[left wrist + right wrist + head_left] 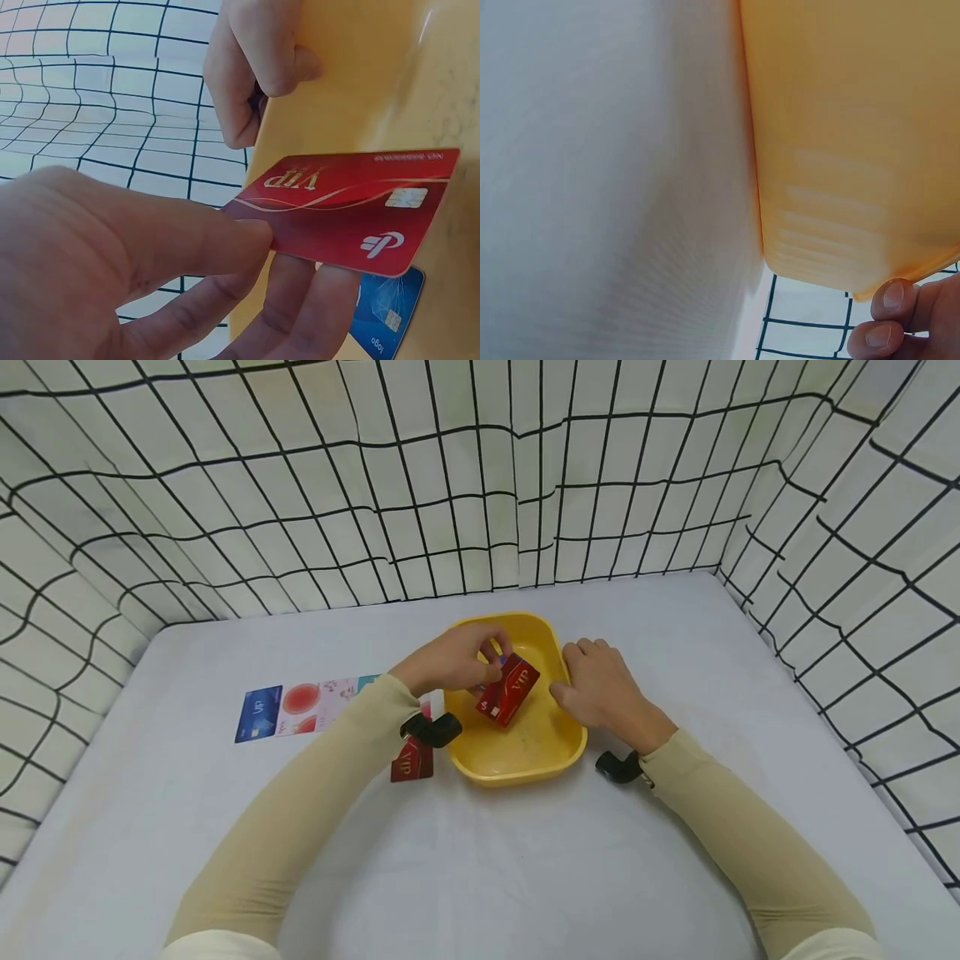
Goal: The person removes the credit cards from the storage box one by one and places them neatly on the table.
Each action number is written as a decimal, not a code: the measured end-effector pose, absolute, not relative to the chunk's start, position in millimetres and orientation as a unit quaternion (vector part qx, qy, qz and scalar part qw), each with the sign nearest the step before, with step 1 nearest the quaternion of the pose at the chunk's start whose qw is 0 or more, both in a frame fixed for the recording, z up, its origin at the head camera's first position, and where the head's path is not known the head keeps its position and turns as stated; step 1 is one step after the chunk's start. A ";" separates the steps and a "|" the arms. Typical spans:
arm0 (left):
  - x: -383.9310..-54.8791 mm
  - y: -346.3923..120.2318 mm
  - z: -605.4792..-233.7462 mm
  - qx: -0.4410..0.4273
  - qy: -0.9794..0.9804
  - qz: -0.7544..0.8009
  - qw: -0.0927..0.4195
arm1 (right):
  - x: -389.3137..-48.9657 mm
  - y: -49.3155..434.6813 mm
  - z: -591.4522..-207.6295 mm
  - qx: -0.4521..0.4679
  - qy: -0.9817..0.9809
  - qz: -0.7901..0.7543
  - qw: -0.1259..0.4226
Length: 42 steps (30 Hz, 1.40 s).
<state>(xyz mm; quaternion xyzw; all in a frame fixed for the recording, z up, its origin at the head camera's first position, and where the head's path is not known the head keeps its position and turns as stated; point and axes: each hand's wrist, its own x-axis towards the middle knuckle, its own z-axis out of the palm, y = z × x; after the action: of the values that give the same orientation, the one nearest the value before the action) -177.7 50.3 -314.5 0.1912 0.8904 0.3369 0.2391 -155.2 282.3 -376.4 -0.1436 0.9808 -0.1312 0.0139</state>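
My left hand (457,658) pinches a red VIP card (512,691) between thumb and fingers, tilted above the inside of a yellow plastic basin (517,750). In the left wrist view the card (341,206) shows gold lettering and a chip. Below it a blue card (396,304) with a chip and the word "logo" is partly hidden by my fingers. My right hand (603,685) grips the basin's right rim. Two of its fingertips (891,296) show at the rim in the right wrist view, against the basin's outer wall (840,172).
Left of the basin lies a row of cards, among them a blue VIP card (259,713) and a pink one (302,706); my left sleeve covers part of it. Another red VIP card (414,762) lies beside the basin. Black grid netting (465,518) encloses the white table (525,877).
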 end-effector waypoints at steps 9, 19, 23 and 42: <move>-164.6 45.3 -311.3 0.196 0.873 0.383 0.230 | -153.6 281.6 -375.9 -0.144 0.981 -0.130 0.012; -145.4 39.8 -305.5 0.202 0.861 0.408 0.225 | -152.2 281.8 -376.4 -0.146 0.980 -0.132 0.004; -136.9 34.3 -303.1 0.195 0.859 0.419 0.221 | -151.8 281.9 -376.4 -0.149 0.980 -0.131 -0.001; -123.9 -8.6 -307.2 0.160 0.848 0.474 0.176 | -152.9 281.2 -377.5 -0.146 0.982 -0.123 0.003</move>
<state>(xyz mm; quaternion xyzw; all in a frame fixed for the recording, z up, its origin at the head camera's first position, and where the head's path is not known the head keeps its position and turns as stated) -123.9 -8.6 -307.2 0.1596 0.8479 0.4739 0.1763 -152.9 281.2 -377.5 -0.1458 0.9816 -0.1230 0.0032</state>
